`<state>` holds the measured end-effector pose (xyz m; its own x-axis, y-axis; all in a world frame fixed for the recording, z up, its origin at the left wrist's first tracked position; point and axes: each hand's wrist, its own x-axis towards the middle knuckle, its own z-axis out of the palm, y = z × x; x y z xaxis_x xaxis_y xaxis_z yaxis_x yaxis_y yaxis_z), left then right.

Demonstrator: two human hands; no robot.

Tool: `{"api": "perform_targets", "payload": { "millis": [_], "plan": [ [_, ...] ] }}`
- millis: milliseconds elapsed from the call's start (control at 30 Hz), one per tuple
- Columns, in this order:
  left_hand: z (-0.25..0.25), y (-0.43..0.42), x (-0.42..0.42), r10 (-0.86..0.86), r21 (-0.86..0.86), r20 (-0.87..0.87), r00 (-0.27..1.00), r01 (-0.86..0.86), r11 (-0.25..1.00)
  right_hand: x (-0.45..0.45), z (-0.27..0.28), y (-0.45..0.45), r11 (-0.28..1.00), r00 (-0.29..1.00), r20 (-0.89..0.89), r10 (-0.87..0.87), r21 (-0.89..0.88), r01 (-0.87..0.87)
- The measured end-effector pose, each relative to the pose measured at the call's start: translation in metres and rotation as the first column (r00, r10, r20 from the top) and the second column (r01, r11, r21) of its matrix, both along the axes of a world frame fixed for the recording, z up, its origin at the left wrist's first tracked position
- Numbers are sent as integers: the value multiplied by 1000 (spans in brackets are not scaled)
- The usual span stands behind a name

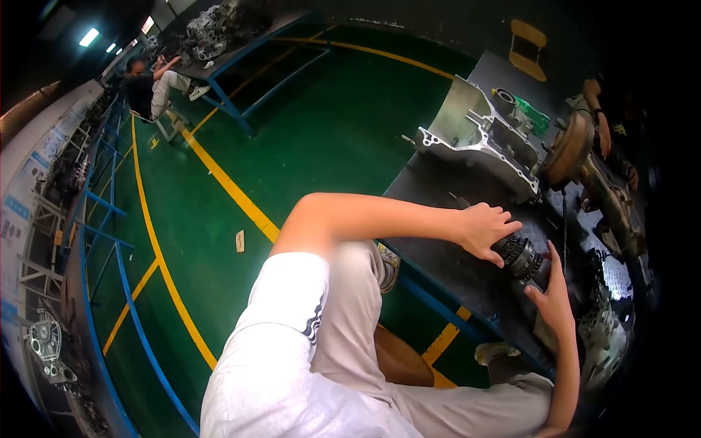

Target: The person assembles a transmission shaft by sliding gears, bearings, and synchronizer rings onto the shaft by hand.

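A dark metal gear shaft (521,258) with several toothed rings lies across the black tabletop, between my two hands. My left hand (488,232) grips its upper left end, fingers over the top and thumb along the near side. Around the lower right end curl the thumb and fingers of my right hand (553,298); part of that end is hidden. Beyond the gear shaft stands an open, light metal gearbox housing (475,135), its ribbed edge facing me. A thin rod (458,199) lies beside my left hand.
A round, rusty metal part (568,152) and a green part (531,115) stand behind the housing. At the right, a co-worker's arm (600,120) reaches in. Another person (150,89) sits far left by a workbench (241,109). A wooden-seated chair (528,50) is at the back.
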<state>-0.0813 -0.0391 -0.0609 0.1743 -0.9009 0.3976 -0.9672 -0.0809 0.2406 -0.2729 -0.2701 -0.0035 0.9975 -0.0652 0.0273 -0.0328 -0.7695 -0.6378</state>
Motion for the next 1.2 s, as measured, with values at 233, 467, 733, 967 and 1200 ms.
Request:
{"api": "perform_targets", "payload": {
  "millis": [233, 467, 733, 967, 1200],
  "plan": [
    [0, -14, -1, 13, 188, 47, 999, -21, 982, 20, -2, 20, 986, 997, -12, 70, -149, -71],
    [17, -10, -3, 2, 235, -20, 1000, 3, 972, 33, 6, 23, 970, 996, -58, 67, -230, -78],
    [29, -21, -5, 44, 347, 16, 999, -47, 937, 28, -10, 13, 943, 994, -57, 91, -316, -105],
    [50, -32, -13, 88, 459, -106, 991, -30, 888, 26, -19, 5, 939, 987, 6, 160, -308, -150],
    [47, -33, -18, -52, 401, -154, 987, 110, 910, 20, -15, 16, 984, 990, -8, 144, -106, -144]
  ]
}}
